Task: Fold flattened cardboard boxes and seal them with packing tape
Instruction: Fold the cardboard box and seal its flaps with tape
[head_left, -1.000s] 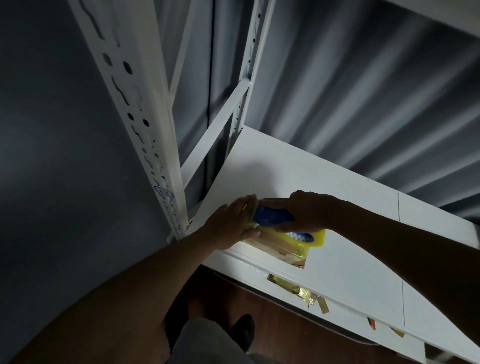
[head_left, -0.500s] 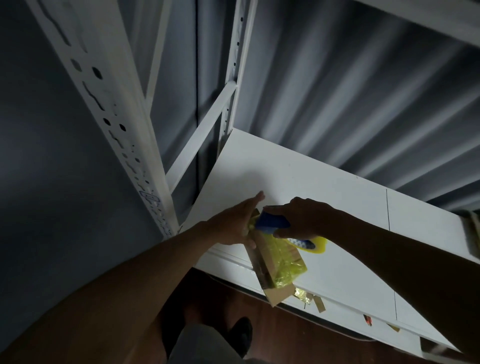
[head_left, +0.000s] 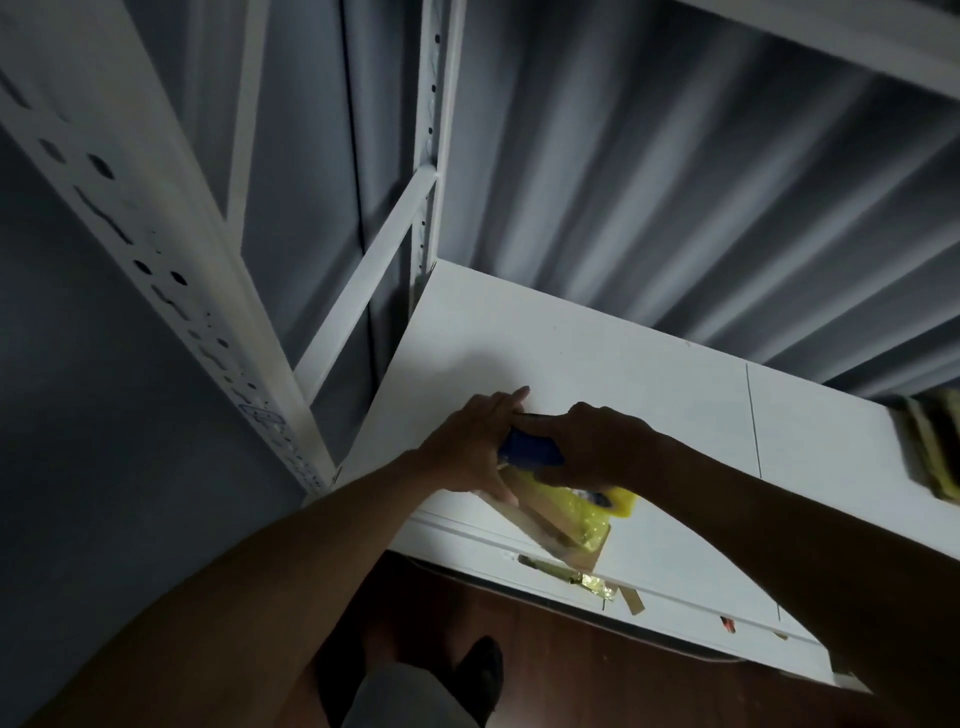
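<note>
- Right hand (head_left: 597, 447) wrapped round blue tape holder (head_left: 532, 451).
- Left hand (head_left: 467, 449) flat against small box (head_left: 566, 530), fingers straight.
- Might tip off worktop (head_left: 597, 358) edge if pushed hard.

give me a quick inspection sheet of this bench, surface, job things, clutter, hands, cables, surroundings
Surface: white shelf board, a seam line across it.
Job's things: small cardboard box wrapped in yellow tape, at the front edge; blue and yellow tape dispenser on it.
Clutter: tape scraps stuck on the front rail; stacked items at right, blurred.
Hands: left hand steadies the box; right hand grips the dispenser.
Cables: nothing seen.
Surroundings: white slotted rack posts, grey corrugated wall, dark floor.
</note>
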